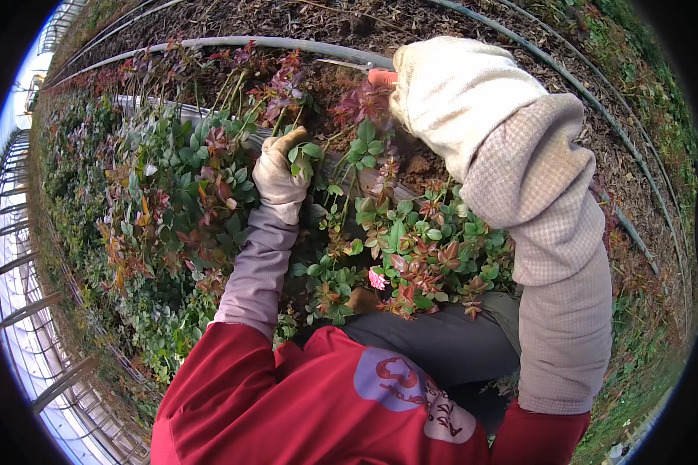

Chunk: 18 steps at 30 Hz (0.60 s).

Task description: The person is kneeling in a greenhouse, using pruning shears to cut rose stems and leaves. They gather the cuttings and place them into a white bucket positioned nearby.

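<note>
My left hand (282,171), in a pale fabric glove, is closed around green stems of a rose bush, with leaves showing at its fingers. In my right hand (442,87), also gloved, are pruning shears with an orange-red handle (382,77); their thin metal blade (343,63) points left, over the soil. Reddish young rose shoots (288,81) rise between the hands. Nearer my body grow green and bronze rose leaves (430,256) and a pink rose bloom (377,278). The palm and fingertips of my right hand are hidden.
A grey hose or pipe (267,42) curves along the bed's far side, with more pipes (581,90) at the right. Wood-chip mulch (337,23) covers the ground beyond. A pale board-like edging (360,174) runs through the plants. Dense rose bushes (192,192) fill the left.
</note>
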Motion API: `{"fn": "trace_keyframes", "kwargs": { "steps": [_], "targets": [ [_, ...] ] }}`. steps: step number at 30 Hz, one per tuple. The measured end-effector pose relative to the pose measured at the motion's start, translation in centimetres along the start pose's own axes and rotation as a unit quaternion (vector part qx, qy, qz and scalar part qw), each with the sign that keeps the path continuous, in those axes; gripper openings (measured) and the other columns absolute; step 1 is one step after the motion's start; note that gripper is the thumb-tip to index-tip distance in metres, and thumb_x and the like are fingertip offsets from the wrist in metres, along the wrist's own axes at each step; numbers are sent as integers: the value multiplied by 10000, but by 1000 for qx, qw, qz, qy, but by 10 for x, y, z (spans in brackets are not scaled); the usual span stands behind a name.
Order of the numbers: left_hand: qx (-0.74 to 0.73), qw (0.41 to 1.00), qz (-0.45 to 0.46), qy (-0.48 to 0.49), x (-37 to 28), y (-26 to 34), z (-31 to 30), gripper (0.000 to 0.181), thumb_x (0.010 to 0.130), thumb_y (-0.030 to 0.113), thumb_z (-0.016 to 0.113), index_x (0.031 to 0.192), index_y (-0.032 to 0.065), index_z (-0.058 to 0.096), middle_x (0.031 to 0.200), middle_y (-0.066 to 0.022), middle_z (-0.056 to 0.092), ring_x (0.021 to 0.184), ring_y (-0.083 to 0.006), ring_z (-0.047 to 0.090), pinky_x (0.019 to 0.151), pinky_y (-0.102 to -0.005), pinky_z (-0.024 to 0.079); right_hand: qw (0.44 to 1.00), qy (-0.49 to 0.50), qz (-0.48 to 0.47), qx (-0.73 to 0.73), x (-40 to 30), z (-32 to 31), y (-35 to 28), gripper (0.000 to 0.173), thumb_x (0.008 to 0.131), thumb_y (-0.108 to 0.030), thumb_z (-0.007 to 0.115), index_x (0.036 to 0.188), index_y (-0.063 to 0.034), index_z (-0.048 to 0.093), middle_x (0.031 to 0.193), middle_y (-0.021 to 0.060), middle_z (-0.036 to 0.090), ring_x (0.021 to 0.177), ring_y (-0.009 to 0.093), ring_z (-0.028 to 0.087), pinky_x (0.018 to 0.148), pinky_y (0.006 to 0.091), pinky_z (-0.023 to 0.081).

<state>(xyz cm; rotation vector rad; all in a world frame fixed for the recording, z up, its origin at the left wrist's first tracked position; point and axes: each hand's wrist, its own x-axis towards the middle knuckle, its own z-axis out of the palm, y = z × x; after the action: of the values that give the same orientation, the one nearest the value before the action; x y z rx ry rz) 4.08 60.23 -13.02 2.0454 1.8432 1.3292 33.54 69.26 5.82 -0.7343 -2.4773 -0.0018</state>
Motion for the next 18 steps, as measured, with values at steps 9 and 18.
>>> {"fn": "trace_keyframes", "kwargs": {
  "steps": [9, 18],
  "targets": [
    [-20, 999, -44, 10, -2, -1, 2, 311, 810, 12, 662, 1106, 49, 749, 1000, -116, 764, 894, -287, 726, 851, -356, 571, 981, -131, -88, -112, 85, 10, 12, 207, 816, -197, 648, 938, -38, 698, 879, 133, 684, 822, 301, 698, 763, 390, 577],
    [-13, 999, -41, 15, -6, -9, 4, 376, 788, 60, 699, 1157, 101, 759, 916, -99, 710, 794, -280, 712, 742, -352, 575, 957, -261, -48, -116, 111, 3, -15, 231, 814, -190, 640, 904, 11, 710, 823, 167, 684, 780, 307, 708, 695, 380, 592]
  ]
}}
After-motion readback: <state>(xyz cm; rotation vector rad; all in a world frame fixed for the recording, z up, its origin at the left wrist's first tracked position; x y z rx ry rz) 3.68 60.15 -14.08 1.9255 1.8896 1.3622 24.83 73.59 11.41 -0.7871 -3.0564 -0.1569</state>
